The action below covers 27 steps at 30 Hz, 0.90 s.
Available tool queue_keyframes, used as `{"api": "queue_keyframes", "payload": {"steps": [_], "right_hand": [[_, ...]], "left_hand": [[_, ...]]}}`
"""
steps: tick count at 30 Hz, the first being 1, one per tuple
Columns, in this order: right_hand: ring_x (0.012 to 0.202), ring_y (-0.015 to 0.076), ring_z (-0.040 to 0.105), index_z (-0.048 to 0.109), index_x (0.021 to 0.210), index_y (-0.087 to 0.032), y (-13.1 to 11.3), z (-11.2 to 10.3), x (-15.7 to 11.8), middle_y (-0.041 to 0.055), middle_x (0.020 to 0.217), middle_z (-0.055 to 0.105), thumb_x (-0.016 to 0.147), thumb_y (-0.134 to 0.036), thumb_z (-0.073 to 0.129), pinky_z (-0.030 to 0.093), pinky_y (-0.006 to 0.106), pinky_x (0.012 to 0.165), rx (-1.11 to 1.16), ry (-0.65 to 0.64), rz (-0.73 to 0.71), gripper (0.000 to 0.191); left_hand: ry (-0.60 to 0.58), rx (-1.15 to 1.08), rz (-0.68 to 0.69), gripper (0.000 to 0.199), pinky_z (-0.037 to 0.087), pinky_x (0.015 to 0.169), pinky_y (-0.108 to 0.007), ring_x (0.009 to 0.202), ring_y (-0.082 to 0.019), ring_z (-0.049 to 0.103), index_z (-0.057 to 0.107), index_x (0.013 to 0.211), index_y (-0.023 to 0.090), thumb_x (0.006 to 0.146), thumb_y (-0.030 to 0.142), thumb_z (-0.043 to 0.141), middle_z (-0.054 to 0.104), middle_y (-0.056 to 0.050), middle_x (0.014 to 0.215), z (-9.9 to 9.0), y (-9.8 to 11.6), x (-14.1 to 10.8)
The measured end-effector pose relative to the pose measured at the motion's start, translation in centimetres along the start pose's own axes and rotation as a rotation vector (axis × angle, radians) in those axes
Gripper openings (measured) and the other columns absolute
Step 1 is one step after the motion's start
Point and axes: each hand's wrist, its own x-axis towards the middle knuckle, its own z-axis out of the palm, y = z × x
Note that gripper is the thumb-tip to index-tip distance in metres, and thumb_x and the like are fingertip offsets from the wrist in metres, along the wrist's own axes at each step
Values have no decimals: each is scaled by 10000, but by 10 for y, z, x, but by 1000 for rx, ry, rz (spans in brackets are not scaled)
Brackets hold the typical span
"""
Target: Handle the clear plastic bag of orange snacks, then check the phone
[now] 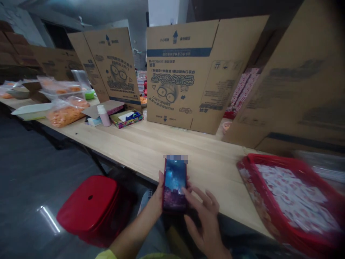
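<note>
My left hand (159, 194) holds a smartphone in a red case (175, 185) upright, its lit screen showing a starry sky picture. My right hand (203, 223) is just beside the phone, fingers apart, with the index fingertip reaching the screen's lower right. It holds nothing. Both hands are over the near edge of a pale wooden table (172, 147). To the right, a red tray (269, 162) holds many white printed packets (293, 198).
Upright cardboard sheets (183, 75) stand along the table's far side. At the left lie plastic bags of orange items (66, 113), a white bottle (104, 115) and a colourful box (126, 120). A red stool (86, 203) stands on the dark floor below the table's edge.
</note>
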Motion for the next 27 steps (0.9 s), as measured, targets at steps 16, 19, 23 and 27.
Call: {"api": "queue_keyframes", "payload": {"steps": [16,19,23,27], "right_hand": [[1058,233,545,601,1124,-249,19,40,-14,55,1099,626,905,-356,481,377,430,909,6,145,414,272],[1024,247,560,616,1101,-215,32,59,-15,79,1081,633,885,-424,487,403,435,888,59,92,455,326],[987,274,566,622,1082,-160,43,81,-13,125,1058,629,851,-513,483,457,410,790,116,15,552,444],[1001,306,556,616,1085,-133,41,92,-12,158,1074,619,828,-585,448,478,420,745,113,-49,636,546]], "left_hand": [[-72,-183,-51,942,322,970,-644,1007,-291,589,495,1294,108,725,819,254,614,-181,1156,-46,58,-45],[-27,-192,49,930,292,984,-652,1026,-295,587,483,1302,95,744,803,253,614,-189,1165,-62,71,-70],[38,-190,172,914,268,994,-655,1010,-290,603,473,1305,78,759,783,275,626,-193,1149,-83,88,-106],[162,-204,288,877,283,1006,-631,992,-283,623,505,1268,67,774,764,309,651,-182,1113,-102,100,-139]]}}
